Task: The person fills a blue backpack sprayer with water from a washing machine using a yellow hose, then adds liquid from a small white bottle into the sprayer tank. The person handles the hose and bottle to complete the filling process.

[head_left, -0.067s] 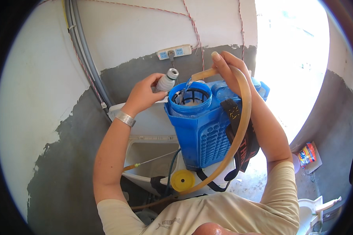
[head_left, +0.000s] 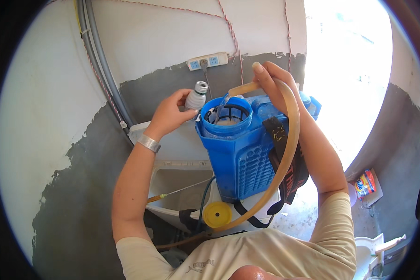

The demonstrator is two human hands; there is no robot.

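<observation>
My left hand is closed around a small silver-grey bottle, its uncapped mouth tilted up, just left of the blue tank's opening. My right hand grips a tan rubber hose near its end. Water runs from the hose end into the round neck of a blue backpack sprayer tank. A black strainer basket sits inside that neck, with whitish liquid low in it. Black straps hang on the tank's right side.
The tank stands at a white basin, where a sprayer wand lies across. A yellow round cap is near me. On the wall are a plugged power strip and grey pipes. A bright doorway opens at right, near a colourful bag.
The bottle in my left hand has shifted slightly left and stands a little more upright. My right hand and the hose hold their place, with water still running.
</observation>
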